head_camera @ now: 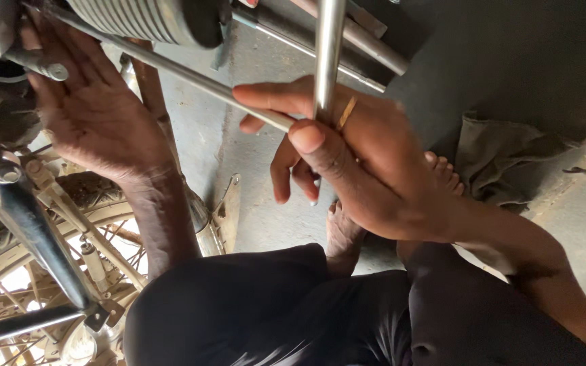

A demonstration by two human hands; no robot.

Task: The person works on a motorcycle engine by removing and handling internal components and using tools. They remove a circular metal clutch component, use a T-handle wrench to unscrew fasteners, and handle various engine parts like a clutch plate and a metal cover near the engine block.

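- Right hand point(361, 163) is closed around a bright steel T-bar wrench point(327, 54) at the junction where its upright bar meets a long thin cross rod point(191, 74); thumb and forefinger pinch the joint, the remaining fingers curl loosely below it.
- The wrench stands at frame centre, its upright bar running off the top edge; the cross rod slants up and left beneath a ribbed grey engine cylinder point(144, 17).
- Left hand point(93, 115) lies flat and open, fingers spread, palm pressed against the machine's dark metalwork at upper left. It grips nothing; it appears to brace.
- Both hands are well apart, one on the tool, one on the machine.
- Handling judgement: the wrench looks rigid, solid steel, moderately heavy for its slim section, and will not flex. Its polished surface looks slippery, more so if oil is present.
- Hold judgement: the junction gives control of direction; the outer ends of the bar would give more turning leverage.
- The working end of the tool is not visible, so its seating on any fastener cannot be confirmed.
- Surroundings: a spoked wheel point(28, 271) and dark frame tube point(28, 230) at lower left, a crumpled rag point(503, 163) on the concrete floor point(578, 224), and the person's bare foot point(442, 173) behind the right wrist.
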